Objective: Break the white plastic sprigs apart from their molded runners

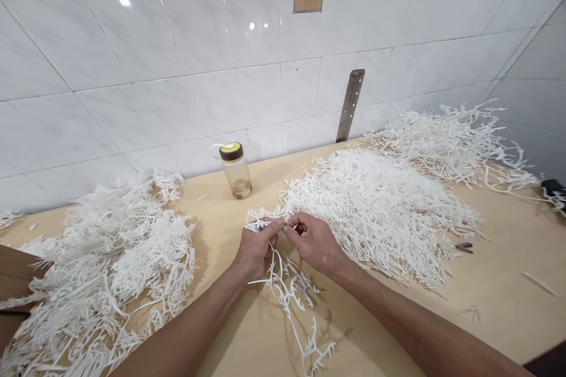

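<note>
My left hand (259,247) is closed around a white branched plastic stem (287,291), whose forked twigs hang down toward the table's front edge. More thin white sprigs stick out above that hand's fingers. Close beside it, my right hand (312,241) pinches thumb and forefinger together at the tip of the left thumb; whatever lies between them is too small to make out. Just beyond the right hand spreads a big heap of short white plastic sprigs (384,206). Left of my left arm lies another pile of white branched pieces (128,253).
A clear bottle (237,177) with a black and yellow lid stands behind my hands. Longer white stems (455,141) lie at the back right. Small dark snips (464,247) rest by the heap. A metal bracket (351,106) leans on the tiled wall, above the wooden table (499,294).
</note>
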`<state>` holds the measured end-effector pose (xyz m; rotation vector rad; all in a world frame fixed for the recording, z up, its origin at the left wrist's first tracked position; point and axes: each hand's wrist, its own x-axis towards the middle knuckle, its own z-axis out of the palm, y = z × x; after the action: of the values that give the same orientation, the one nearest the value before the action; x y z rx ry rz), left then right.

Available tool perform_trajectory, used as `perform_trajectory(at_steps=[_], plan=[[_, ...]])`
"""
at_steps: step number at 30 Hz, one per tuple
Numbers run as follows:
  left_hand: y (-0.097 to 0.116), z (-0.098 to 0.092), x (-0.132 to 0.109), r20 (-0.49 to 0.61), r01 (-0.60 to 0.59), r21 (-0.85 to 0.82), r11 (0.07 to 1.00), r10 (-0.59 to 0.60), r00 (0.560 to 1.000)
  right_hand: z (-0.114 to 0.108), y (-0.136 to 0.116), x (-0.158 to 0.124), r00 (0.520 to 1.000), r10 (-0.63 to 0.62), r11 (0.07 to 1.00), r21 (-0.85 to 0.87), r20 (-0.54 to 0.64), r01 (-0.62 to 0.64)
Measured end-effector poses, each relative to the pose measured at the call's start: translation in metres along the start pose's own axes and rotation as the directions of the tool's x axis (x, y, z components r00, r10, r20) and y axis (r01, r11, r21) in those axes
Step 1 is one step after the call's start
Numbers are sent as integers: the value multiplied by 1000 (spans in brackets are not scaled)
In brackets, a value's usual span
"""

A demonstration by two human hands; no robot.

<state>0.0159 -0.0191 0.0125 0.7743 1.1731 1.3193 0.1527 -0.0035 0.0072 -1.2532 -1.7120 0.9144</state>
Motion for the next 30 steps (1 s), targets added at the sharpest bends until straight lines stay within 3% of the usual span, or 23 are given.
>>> perform_trajectory(at_steps=[5,10,14,18,22,26,30], plan=[[-2,4,-2,-30,-31,-49,998,30,999,-1,-4,2,993,107,990,85,42,-111],[-4,5,-2,-101,-113,-20,993,110,989,-2,-6,2,988,138,986,83,71,-144],[-4,6,-3,-95,-121,44,992,124,988,2,-3,0,991,128,991,28,33,-129],[-7,6,-5,-58,-19,-42,999,17,998,10,-1,-5,999,3,995,-96,-43,-7],[-7,5,-5,-36,24,-107,994,-28,999,16,0,-10,961,-257,934,-280,-104,219],[-5,4,-3,-21,41,-161,986,-45,999,17,2,-12,895,-444,834,-387,-47,393],[-5,4,-3,-10,42,-159,986,-44,999,14,4,-13,859,-511,755,-455,44,473]])
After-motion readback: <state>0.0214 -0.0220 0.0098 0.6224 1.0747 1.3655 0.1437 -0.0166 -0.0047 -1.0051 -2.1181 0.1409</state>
